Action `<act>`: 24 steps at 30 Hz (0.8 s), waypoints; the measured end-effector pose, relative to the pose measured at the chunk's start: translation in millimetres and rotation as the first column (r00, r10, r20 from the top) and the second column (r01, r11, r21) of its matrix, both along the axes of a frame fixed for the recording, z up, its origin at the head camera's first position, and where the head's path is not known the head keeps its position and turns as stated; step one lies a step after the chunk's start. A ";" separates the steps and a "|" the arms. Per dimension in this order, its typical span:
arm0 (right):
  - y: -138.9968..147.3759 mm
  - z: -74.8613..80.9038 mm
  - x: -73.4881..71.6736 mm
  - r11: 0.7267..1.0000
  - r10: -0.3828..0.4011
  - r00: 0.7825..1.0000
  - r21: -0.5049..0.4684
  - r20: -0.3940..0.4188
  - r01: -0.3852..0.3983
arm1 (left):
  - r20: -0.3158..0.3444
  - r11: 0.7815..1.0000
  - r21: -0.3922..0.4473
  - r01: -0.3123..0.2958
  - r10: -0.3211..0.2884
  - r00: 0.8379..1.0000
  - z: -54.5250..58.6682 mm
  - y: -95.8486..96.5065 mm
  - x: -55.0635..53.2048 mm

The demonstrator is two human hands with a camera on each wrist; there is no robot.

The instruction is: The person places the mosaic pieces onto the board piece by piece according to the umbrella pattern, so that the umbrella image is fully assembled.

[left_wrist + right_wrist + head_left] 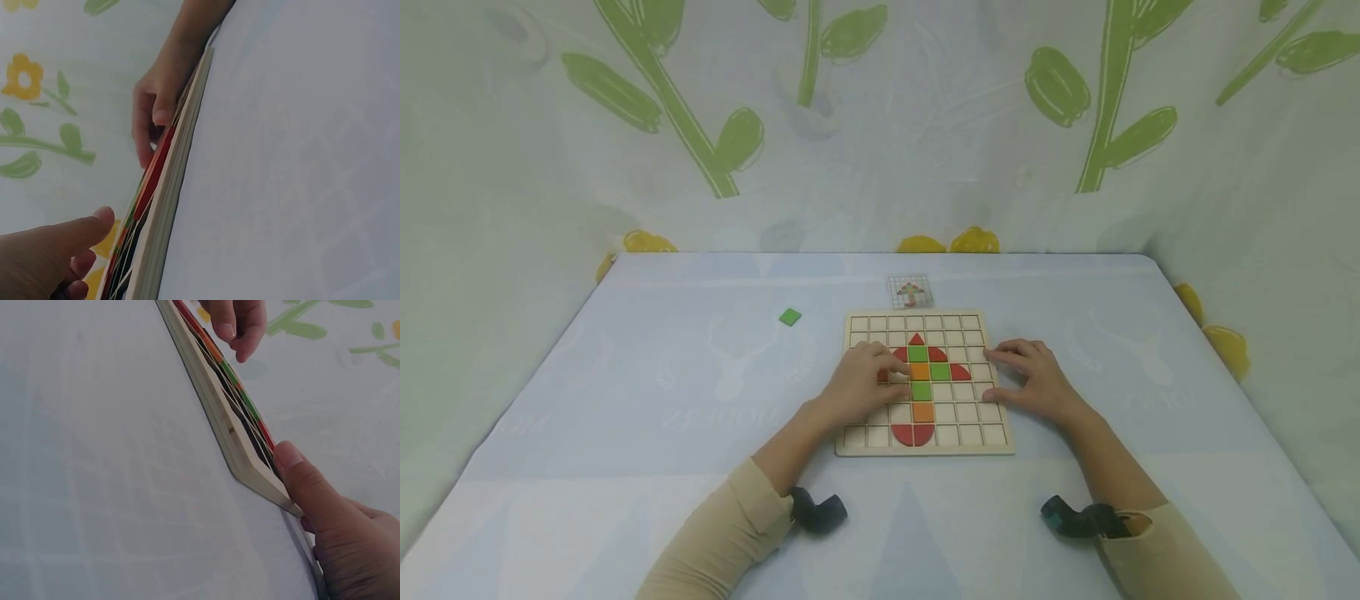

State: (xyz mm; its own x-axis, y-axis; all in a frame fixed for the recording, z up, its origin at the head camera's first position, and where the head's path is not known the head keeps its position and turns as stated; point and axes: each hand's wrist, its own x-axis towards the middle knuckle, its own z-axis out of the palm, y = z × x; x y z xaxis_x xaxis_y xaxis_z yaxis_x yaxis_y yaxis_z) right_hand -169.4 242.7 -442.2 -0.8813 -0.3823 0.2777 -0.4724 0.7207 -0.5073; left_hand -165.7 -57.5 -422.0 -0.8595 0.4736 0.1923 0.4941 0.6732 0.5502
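A square wooden grid board [966, 429] lies on the table, bearing a figure of red, green and orange tiles. My left hand [857, 382] is over its left half, thumb and fingers apart beside the upper orange tile [920, 372], with nothing visible between them. It partly hides red pieces on that side. Along the board's right edge, my right hand [1033, 379] rests its thumb and fingertips, spread apart. In the right wrist view the thumb [309, 487] lies at the board's edge. Two red quarter-round tiles [913, 434] sit in the bottom row.
A loose green tile [790, 317] lies on the table [700, 350] left of the board. Just beyond the board's far edge is a small clear card [910, 291] printed with a grid and coloured figure. A fabric wall with leaf prints [925, 150] stands behind the table.
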 end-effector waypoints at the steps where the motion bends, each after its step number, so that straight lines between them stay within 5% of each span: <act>1: 0.2 -0.1 0.0 1.000 0.000 1.000 -0.002 0.000 0.000 | 0.013 1.000 0.005 -0.007 0.007 1.000 1.3 -1.1 -0.3; 16: 0.8 1.4 1.4 1.000 -0.007 1.000 -0.003 0.006 0.007 | 0.117 0.992 0.026 -0.127 0.123 0.985 12.6 -22.1 -18.1; 24: -0.1 -0.5 0.2 1.000 0.005 1.000 -0.003 -0.009 -0.005 | 0.102 0.981 0.031 -0.193 0.189 0.977 16.3 -35.9 -25.6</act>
